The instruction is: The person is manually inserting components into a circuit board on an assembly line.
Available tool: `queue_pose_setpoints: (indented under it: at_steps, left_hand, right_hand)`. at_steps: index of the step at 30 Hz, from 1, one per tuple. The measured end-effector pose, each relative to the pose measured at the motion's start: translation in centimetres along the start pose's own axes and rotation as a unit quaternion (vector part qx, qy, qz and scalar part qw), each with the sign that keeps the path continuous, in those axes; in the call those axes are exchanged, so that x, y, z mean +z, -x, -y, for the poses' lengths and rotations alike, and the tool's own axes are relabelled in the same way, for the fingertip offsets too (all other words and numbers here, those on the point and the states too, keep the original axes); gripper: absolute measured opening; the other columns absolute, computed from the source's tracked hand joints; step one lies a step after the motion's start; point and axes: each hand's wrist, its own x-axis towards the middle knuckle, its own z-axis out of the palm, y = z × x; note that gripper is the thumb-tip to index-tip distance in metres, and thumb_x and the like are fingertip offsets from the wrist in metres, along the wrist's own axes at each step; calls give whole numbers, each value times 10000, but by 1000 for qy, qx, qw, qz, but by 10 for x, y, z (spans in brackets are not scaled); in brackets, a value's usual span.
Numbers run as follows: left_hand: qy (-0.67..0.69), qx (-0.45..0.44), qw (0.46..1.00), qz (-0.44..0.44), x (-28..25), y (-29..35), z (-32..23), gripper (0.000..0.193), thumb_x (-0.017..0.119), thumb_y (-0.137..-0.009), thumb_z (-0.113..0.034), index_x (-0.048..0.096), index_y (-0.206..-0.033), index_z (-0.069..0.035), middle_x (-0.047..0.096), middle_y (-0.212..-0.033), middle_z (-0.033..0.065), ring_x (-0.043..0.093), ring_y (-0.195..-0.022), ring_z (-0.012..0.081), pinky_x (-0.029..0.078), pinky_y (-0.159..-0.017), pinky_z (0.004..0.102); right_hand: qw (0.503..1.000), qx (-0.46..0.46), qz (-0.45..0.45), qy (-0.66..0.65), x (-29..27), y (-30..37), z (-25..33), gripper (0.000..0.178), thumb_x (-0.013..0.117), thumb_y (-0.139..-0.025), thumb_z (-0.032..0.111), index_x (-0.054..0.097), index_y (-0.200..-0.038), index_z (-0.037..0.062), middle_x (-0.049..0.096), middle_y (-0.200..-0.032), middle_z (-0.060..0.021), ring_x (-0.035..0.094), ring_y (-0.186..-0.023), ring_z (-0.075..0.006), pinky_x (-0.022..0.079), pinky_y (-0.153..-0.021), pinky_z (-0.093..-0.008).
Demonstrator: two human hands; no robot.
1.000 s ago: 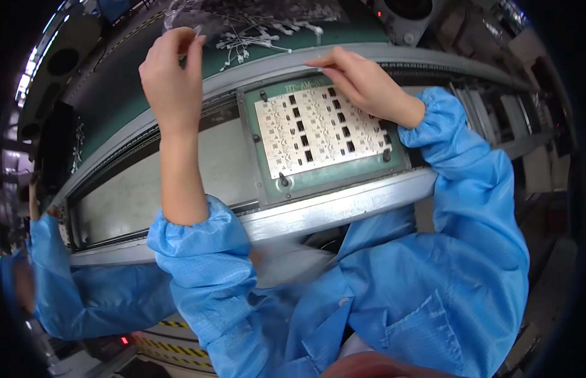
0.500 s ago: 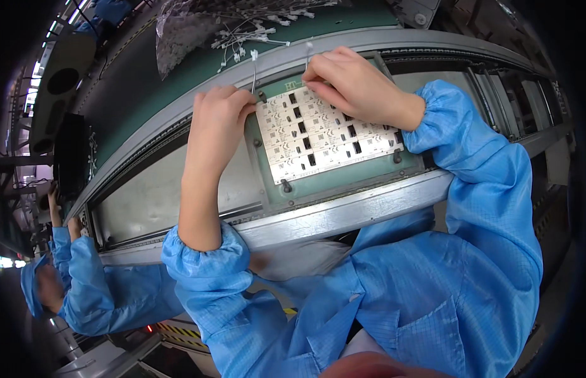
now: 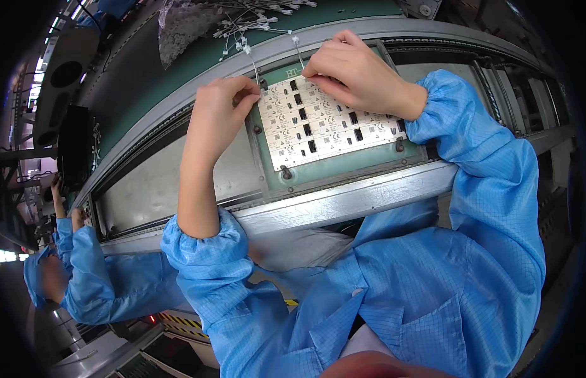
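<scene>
A white panel of circuit boards [image 3: 327, 143] with rows of black parts lies on a green carrier [image 3: 343, 167], held at its edges by dark knobs. Over the panel's far left corner, my left hand [image 3: 216, 107] pinches the lower end of a short white wire [image 3: 254, 65] whose small white connector points away from me. My right hand [image 3: 356, 74] is closed at the panel's far edge, thumb and finger on a second white wire [image 3: 301, 55], also topped by a connector. The fingers hide both wire ends, so I cannot tell whether they touch the panel.
The carrier sits between metal conveyor rails [image 3: 343, 192]. Beyond the far rail, a green surface [image 3: 132, 120] bears a pile of white wires [image 3: 245, 25] and a clear plastic bag [image 3: 182, 31]. At the far left, a co-worker in blue [image 3: 104, 280] reaches over the same line.
My left fingertips have shifted slightly right onto the panel's corner, with the wire tilting. More of the right wire shows beside my right fingers. The whole view has shifted a little.
</scene>
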Motion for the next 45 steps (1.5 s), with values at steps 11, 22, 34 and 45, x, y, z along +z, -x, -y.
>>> queue_pose_setpoints:
  at_steps: [11, 22, 34, 45]
  left_hand:
    - [-95, -4, 995, 12, 5, 4, -2, 54, 712, -836, -119, 718, -887, -101, 711, -855, 20, 613, -941, 242, 391, -850, 416]
    - [-184, 1, 979, -92, 19, 34, -25, 86, 729, -833, -136, 771, -898, -99, 662, -952, 28, 593, -983, 260, 398, -857, 431]
    - [-145, -179, 965, -127, -2, -53, 80, 266, 712, -853, -357, 775, -1060, -202, 704, -1182, 55, 668, -1091, 286, 441, -930, 496]
    - [-105, -164, 965, -173, 10, -56, 93, 226, 678, -894, -357, 781, -987, -179, 772, -976, 35, 715, -939, 271, 449, -849, 455]
  right_hand:
    - [1000, -2, -5, 11, -1, 1, -1, 86, 693, -904, 59, 672, -987, 71, 666, -876, -37, 633, -865, -208, 409, -939, -371]
    - [998, 60, -2, -32, 1, 1, -7, 86, 662, -934, 81, 678, -1018, 77, 697, -914, -22, 631, -862, -199, 398, -954, -361]
    - [993, 111, 28, 2, 6, -2, 7, 35, 643, -967, 125, 664, -995, 119, 696, -926, -17, 654, -950, -200, 313, -1075, -495]
    - [991, 130, 27, 19, 17, 0, -1, 41, 683, -945, 165, 671, -959, 128, 609, -885, 20, 579, -915, -163, 294, -982, -390]
